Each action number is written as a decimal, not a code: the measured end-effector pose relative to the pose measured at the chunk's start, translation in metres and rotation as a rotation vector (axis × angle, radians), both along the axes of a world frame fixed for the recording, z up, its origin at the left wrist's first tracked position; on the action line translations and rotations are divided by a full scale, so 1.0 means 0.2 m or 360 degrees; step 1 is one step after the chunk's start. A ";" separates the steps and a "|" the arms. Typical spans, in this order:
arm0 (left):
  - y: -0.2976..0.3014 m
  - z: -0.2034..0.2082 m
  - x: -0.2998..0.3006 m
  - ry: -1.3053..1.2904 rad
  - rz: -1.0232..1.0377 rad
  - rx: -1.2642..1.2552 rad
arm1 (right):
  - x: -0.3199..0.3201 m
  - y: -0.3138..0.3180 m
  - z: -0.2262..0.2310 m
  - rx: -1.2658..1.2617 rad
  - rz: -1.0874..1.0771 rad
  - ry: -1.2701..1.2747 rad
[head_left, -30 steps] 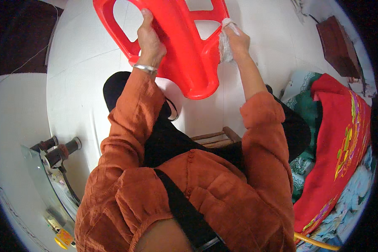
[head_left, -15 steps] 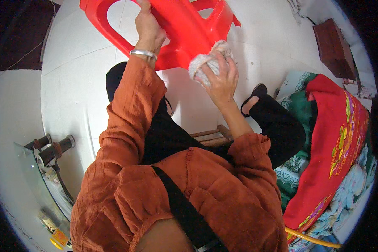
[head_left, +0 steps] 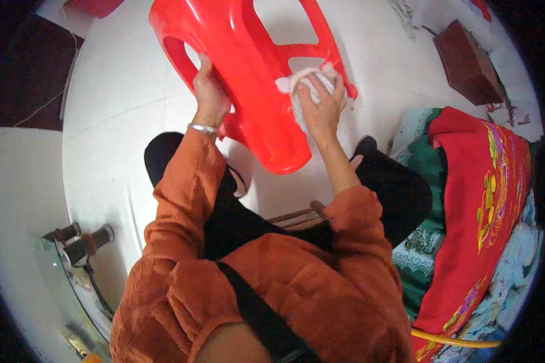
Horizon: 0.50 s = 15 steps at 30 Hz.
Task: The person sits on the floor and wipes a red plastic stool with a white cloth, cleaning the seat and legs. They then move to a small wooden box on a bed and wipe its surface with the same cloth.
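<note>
A glossy red plastic stool (head_left: pixel 239 78) with large cut-out openings is held tilted in front of me, above the floor. My left hand (head_left: pixel 211 97), a silver bangle at its wrist, grips the stool's left side by an opening, the thumb up on the red surface. In my right hand (head_left: pixel 323 109) is a bunched whitish cloth (head_left: pixel 301 100), pressed against the stool's right side. The fingers curl over the cloth, and part of it is hidden beneath them. The stool's top end runs out of view.
Wooden rungs (head_left: pixel 297 216) of a low seat show between my legs. To the right lies a red embroidered cloth (head_left: pixel 466 199) over green and blue fabrics. A brown wooden box (head_left: pixel 469 63) stands at the far right, and a glass-topped table (head_left: pixel 60 278) at the left.
The stool has turned and come nearer, its rounded end now pointing down toward me. My right hand with the cloth has shifted slightly along its side. My left hand has moved lower.
</note>
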<state>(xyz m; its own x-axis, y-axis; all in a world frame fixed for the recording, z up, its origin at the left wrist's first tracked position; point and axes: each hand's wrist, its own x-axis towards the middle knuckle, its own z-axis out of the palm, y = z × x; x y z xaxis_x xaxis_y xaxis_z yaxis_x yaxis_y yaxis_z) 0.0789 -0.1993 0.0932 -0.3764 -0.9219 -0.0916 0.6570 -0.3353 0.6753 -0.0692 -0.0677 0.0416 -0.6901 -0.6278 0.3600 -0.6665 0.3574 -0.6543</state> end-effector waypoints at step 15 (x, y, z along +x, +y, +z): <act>-0.21 -0.20 0.10 -0.1574 0.1432 -0.1431 | 0.16 -0.12 -0.24 -0.0774 -0.0597 -0.1302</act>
